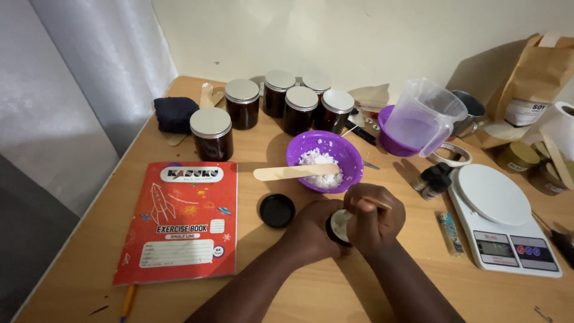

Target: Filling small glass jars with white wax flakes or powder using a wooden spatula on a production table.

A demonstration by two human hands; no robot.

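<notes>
6 lidded dark jars, 2 purple bowls, 1 red exercise book, 1 scale

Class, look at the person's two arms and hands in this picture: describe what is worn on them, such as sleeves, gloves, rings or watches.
Nothing is worn. The left hand and right hand are bare, with no gloves, and no ring shows. Both forearms are bare up to the picture's lower edge, with no sleeves, watch or bracelet in view.

Both forearms entering from lower edge, angled inward and meeting near centre. Left hand curled, fingers wrapped inward, knuckles up, wrist low. Right hand closed in a loose fist, thumb side up, pressed against left. Hands touching, fingertips mostly hidden. Bare arms, no sleeves.
</notes>
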